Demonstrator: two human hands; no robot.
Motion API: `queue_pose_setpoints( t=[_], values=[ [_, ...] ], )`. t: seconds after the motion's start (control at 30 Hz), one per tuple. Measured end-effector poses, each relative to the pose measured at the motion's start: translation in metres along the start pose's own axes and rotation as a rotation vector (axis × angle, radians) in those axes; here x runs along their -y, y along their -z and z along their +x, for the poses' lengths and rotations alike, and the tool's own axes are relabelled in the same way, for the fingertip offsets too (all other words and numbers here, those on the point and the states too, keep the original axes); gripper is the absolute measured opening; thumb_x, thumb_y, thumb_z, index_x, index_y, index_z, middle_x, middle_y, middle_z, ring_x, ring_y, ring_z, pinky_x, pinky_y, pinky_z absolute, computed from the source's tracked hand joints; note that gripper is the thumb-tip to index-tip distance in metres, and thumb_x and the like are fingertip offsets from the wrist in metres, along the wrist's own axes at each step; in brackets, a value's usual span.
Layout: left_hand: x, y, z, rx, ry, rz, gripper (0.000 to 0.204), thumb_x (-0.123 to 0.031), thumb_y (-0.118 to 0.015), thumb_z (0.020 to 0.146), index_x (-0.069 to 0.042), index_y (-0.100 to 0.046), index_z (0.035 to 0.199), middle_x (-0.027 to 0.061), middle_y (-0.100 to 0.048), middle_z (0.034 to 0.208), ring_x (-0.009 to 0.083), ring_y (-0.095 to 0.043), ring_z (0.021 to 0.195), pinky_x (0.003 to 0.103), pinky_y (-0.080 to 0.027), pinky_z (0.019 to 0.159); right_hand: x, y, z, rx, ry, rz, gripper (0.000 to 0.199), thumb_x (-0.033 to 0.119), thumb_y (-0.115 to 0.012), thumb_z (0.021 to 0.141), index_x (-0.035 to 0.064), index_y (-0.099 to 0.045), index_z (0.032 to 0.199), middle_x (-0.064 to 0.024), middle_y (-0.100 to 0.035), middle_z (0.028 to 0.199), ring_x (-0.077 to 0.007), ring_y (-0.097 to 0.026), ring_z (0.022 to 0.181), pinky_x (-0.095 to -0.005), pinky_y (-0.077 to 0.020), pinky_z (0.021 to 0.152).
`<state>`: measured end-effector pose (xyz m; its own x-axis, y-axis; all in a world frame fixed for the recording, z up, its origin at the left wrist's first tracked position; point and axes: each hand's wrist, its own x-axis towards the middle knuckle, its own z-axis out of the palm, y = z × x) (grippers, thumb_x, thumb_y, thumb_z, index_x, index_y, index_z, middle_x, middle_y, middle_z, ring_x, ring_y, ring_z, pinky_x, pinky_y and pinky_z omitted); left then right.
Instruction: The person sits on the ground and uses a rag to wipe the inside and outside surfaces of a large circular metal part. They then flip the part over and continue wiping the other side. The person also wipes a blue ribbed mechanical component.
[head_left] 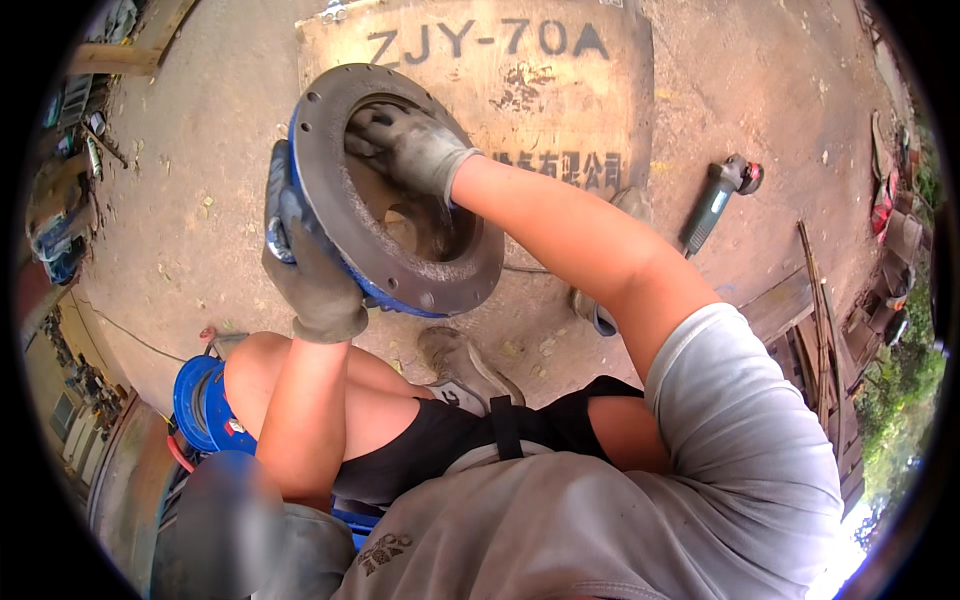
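A round, flanged metal housing is held up tilted in front of me. Its ring face is grey with bolt holes near the rim, and its outside is blue. My left hand, in a dark grey glove, grips the housing's left edge, the thumb side against the blue outer wall. Inside the central opening is my right hand, in a lighter grey glove. Those fingers are bent in toward the inner wall, partly in shadow; whether they pinch anything small is hidden. Greyish grit lies on the ring face near the opening.
On the ground at right lies an angle grinder. A wooden board with black stencilled lettering lies beyond the housing. A blue round part stands by my left leg. Wooden planks and thin rods lie at the right.
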<state>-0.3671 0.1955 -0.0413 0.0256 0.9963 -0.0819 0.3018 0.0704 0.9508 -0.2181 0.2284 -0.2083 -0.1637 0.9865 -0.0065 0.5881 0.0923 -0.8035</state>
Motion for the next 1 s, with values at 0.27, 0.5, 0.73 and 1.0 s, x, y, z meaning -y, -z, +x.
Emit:
queue_pose_setpoints(
  t=[0.27, 0.5, 0.73, 1.0],
  values=[
    [0.006, 0.013, 0.006, -0.039, -0.167, 0.183, 0.051, -0.025, -0.054, 0.110, 0.004, -0.055, 0.152, 0.0213, -0.064, 0.146, 0.0320, -0.063, 0.133, 0.042, -0.048, 0.114, 0.011, 0.007, -0.003, 0.725, -0.379, -0.286, 0.050, 0.036, -0.068, 0.099, 0.0052, -0.069, 0.139, -0.0270, -0.069, 0.137, -0.0390, -0.066, 0.131, -0.0452, -0.0518, 0.111],
    [-0.008, 0.010, 0.008, -0.062, -0.178, 0.157, 0.050, -0.026, -0.059, 0.107, 0.004, -0.060, 0.147, 0.0258, -0.066, 0.143, 0.0384, -0.065, 0.132, 0.045, -0.049, 0.113, -0.021, -0.004, 0.030, 0.943, -0.673, -0.090, 0.042, 0.031, -0.068, 0.096, 0.0089, -0.079, 0.130, -0.0209, -0.077, 0.125, -0.0373, -0.072, 0.117, -0.0449, -0.0557, 0.101],
    [0.018, 0.012, 0.006, -0.098, -0.230, 0.119, 0.046, -0.022, -0.061, 0.106, 0.004, -0.063, 0.144, 0.0273, -0.066, 0.142, 0.0420, -0.065, 0.132, 0.047, -0.049, 0.113, 0.031, 0.007, 0.010, 0.011, 0.171, -0.204, 0.051, 0.012, -0.070, 0.087, 0.0112, -0.068, 0.138, -0.0225, -0.065, 0.143, -0.0429, -0.065, 0.132, -0.0478, -0.0533, 0.111],
    [0.017, 0.015, 0.009, -0.101, -0.299, 0.204, 0.049, -0.023, -0.055, 0.110, 0.006, -0.059, 0.149, 0.0243, -0.066, 0.145, 0.0353, -0.064, 0.133, 0.043, -0.048, 0.114, -0.005, -0.002, -0.001, 0.101, 0.269, -0.655, 0.065, 0.030, -0.072, 0.091, 0.0174, -0.058, 0.153, -0.0113, -0.055, 0.158, -0.0317, -0.056, 0.142, -0.0500, -0.0505, 0.115]
  ],
)
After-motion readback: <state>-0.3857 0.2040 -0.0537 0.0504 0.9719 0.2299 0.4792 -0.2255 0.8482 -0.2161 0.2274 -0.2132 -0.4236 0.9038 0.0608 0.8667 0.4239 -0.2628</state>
